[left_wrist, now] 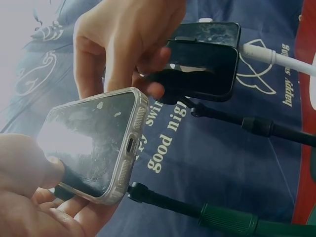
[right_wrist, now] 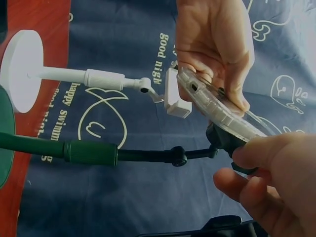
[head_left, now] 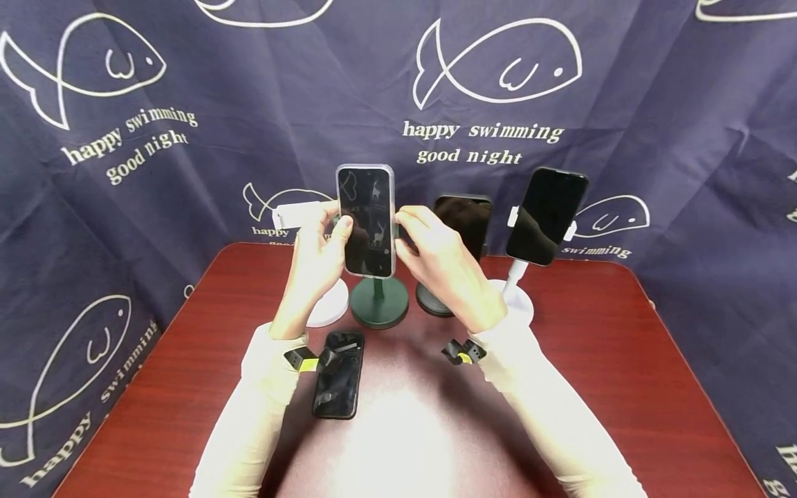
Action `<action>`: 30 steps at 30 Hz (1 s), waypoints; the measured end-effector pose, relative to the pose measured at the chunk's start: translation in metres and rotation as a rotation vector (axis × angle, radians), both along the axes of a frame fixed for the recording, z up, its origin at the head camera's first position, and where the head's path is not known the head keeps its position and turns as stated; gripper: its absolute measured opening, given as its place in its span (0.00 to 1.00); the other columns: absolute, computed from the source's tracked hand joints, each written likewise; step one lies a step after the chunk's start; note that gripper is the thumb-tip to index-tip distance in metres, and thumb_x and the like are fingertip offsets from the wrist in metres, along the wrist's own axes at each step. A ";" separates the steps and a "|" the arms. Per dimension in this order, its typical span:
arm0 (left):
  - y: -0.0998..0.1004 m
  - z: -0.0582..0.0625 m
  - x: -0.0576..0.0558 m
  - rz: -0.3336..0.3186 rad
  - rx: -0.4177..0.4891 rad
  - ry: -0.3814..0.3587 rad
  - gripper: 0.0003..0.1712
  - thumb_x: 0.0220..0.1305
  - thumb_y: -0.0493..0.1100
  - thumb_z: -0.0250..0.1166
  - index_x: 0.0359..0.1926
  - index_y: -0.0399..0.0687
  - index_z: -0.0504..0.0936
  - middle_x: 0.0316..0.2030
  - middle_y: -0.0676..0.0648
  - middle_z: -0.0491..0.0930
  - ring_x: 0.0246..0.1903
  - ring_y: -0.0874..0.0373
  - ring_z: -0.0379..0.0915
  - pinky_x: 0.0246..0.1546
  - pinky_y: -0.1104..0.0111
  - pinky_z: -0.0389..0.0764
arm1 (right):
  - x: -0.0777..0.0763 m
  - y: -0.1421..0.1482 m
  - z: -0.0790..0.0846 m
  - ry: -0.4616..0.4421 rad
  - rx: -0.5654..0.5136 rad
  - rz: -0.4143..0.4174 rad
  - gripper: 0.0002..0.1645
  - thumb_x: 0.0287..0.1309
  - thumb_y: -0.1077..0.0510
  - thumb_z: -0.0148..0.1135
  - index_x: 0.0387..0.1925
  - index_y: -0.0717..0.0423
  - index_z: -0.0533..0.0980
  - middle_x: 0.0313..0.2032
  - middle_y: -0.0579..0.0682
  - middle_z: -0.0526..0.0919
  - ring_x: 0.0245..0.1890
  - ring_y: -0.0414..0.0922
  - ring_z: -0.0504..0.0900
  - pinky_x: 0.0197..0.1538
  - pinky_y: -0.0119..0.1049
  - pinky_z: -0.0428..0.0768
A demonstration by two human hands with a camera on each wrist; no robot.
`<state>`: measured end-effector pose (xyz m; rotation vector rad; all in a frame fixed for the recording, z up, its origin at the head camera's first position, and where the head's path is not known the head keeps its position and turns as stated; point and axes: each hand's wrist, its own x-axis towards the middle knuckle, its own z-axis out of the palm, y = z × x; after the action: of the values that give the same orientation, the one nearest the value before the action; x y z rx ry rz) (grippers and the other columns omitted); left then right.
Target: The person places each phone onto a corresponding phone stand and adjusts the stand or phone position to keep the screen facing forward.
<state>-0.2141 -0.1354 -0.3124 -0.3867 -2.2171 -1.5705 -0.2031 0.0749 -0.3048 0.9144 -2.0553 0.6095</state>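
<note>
Gripping the clear-cased phone [head_left: 370, 228] in the left hand [head_left: 319, 252], before the green clamp [right_wrist: 222, 138] pinched by the right hand [head_left: 445, 266], and probably managing something stiff, slick and breakable, best taken by the ribbed edges [left_wrist: 140, 112], with more room above the grip than behind, near the white holder [head_left: 297, 216] and black phone [head_left: 465, 218].

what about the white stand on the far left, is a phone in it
No, the head view shows its white clamp bare beside the left hand.

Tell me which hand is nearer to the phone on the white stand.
Right. The right hand is left of this phone; the left hand, farther left, holds another phone.
</note>
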 end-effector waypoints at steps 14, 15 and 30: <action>0.000 -0.002 0.004 0.056 -0.037 0.036 0.18 0.75 0.41 0.61 0.61 0.39 0.78 0.55 0.40 0.82 0.32 0.44 0.87 0.34 0.78 0.80 | 0.002 0.004 0.000 0.043 0.007 -0.007 0.16 0.61 0.70 0.66 0.51 0.65 0.81 0.49 0.57 0.85 0.50 0.48 0.85 0.55 0.37 0.84; 0.001 -0.002 0.005 0.056 -0.039 0.035 0.18 0.75 0.41 0.61 0.61 0.39 0.78 0.55 0.41 0.82 0.33 0.43 0.88 0.34 0.78 0.80 | 0.002 0.004 0.000 0.043 0.005 -0.010 0.17 0.60 0.70 0.66 0.51 0.65 0.81 0.49 0.57 0.85 0.50 0.48 0.85 0.55 0.38 0.84; 0.003 -0.001 0.007 0.072 -0.070 0.065 0.17 0.75 0.40 0.62 0.60 0.40 0.79 0.56 0.42 0.85 0.32 0.46 0.86 0.45 0.59 0.83 | 0.005 0.002 -0.006 0.059 0.013 -0.057 0.16 0.65 0.70 0.63 0.54 0.67 0.80 0.51 0.60 0.84 0.52 0.50 0.85 0.58 0.39 0.83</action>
<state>-0.2072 -0.1321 -0.3137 -0.3680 -2.2154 -1.4268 -0.1977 0.0766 -0.3107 0.8680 -2.0270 0.5333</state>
